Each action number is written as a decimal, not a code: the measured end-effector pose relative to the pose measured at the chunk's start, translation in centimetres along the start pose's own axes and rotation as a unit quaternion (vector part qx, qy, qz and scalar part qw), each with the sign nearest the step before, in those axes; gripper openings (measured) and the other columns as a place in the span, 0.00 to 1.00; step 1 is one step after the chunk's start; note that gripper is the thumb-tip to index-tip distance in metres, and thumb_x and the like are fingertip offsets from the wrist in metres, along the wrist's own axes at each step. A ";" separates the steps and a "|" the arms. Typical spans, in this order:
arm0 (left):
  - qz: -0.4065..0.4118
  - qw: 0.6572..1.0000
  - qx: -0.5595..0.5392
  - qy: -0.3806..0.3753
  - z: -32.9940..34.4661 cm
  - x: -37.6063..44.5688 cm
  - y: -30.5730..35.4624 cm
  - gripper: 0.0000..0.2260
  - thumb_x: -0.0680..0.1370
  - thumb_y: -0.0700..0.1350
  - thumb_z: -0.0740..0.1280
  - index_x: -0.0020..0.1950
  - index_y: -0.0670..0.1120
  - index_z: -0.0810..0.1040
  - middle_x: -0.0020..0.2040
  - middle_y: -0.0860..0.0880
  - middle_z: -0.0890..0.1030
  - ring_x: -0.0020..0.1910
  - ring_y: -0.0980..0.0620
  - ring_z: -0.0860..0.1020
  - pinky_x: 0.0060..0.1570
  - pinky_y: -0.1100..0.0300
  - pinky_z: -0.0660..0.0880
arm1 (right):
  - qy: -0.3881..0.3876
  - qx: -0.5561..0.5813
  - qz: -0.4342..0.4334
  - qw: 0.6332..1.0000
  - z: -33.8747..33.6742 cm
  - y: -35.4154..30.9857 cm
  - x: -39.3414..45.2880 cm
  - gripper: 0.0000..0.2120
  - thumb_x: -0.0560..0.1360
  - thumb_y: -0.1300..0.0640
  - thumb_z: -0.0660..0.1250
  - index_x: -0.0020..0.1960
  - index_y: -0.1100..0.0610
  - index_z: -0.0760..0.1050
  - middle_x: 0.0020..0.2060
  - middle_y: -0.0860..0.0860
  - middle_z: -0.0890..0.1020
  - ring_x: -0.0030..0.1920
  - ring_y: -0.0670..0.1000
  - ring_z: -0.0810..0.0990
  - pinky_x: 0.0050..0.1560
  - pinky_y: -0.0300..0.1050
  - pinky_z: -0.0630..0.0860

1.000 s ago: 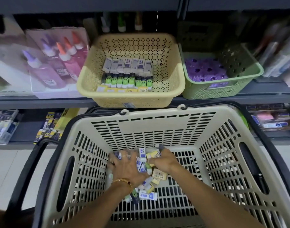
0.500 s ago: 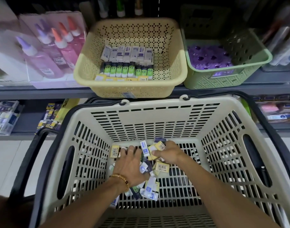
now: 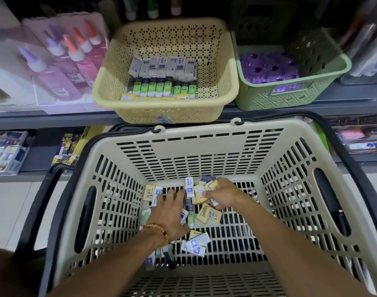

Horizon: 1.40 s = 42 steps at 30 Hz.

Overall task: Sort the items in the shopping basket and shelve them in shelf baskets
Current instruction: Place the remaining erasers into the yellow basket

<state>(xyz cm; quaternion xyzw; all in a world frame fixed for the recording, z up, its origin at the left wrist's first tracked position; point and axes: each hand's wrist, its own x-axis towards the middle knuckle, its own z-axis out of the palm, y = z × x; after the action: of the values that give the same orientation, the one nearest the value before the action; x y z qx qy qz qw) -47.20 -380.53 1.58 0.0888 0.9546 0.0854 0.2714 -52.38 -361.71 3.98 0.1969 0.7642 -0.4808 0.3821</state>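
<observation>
Barely shifted, left hand [image 3: 169, 213] lies flat on boxed erasers [image 3: 209, 214]; right hand [image 3: 222, 194] clutches several in slotted plastic basket [image 3: 204, 144].

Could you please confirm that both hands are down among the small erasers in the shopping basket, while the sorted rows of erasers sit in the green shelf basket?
Not quite: the head view shows the sorted rows of erasers in the yellow shelf basket, not the green shelf basket, which holds purple items. The left hand and right hand are indeed among the erasers in the shopping basket.
</observation>
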 end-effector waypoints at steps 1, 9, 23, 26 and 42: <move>0.002 1.000 -0.007 -0.002 -0.1 0.0 0.1 0.43 0.64 0.56 0.73 0.72 0.54 0.51 0.65 0.49 0.63 0.65 0.42 0.62 0.58 0.48 0.75 | -0.001 0.005 0.001 1.000 -0.2 -0.1 -0.2 0.12 0.76 0.58 0.71 0.58 0.58 0.73 0.54 0.54 0.79 0.54 0.54 0.80 0.51 0.50 0.81; -0.071 0.958 -0.275 -0.035 -3.6 0.5 -0.7 0.22 0.63 0.47 0.78 0.54 0.49 0.76 0.51 0.50 0.72 0.42 0.54 0.75 0.36 0.68 0.74 | -0.075 0.244 -0.016 0.967 -5.0 -1.3 -2.8 0.19 0.73 0.58 0.74 0.61 0.59 0.75 0.53 0.58 0.84 0.52 0.53 0.84 0.42 0.46 0.79; 0.023 0.431 -0.889 -0.155 -13.2 -3.7 1.2 0.15 0.62 0.43 0.74 0.47 0.39 0.82 0.45 0.42 0.77 0.45 0.42 0.77 0.49 0.50 0.72 | -0.065 0.225 -0.177 0.956 -4.2 -8.0 -11.1 0.13 0.73 0.62 0.72 0.58 0.58 0.78 0.41 0.54 0.85 0.37 0.49 0.81 0.32 0.41 0.74; 0.060 0.403 -0.902 -0.144 -15.8 -5.0 0.7 0.14 0.64 0.42 0.73 0.47 0.38 0.82 0.46 0.40 0.79 0.46 0.39 0.80 0.44 0.48 0.77 | -0.044 0.190 -0.296 0.935 -3.9 -10.7 -14.1 0.15 0.75 0.65 0.70 0.55 0.48 0.81 0.35 0.48 0.82 0.32 0.46 0.76 0.30 0.41 0.73; 0.153 0.373 -0.915 -0.002 -26.7 -7.0 -6.7 0.20 0.60 0.43 0.74 0.50 0.37 0.82 0.46 0.40 0.76 0.41 0.41 0.77 0.43 0.48 0.71 | 0.209 -0.003 -0.288 0.935 -2.7 -29.7 -2.0 0.07 0.72 0.64 0.73 0.48 0.57 0.80 0.38 0.55 0.82 0.37 0.54 0.80 0.44 0.52 0.79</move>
<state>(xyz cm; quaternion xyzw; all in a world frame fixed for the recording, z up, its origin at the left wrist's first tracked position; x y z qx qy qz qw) -56.35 -391.65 26.05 -0.0686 0.2635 0.9468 0.1716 -72.06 -372.87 23.54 0.0634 0.8520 -0.5162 0.0600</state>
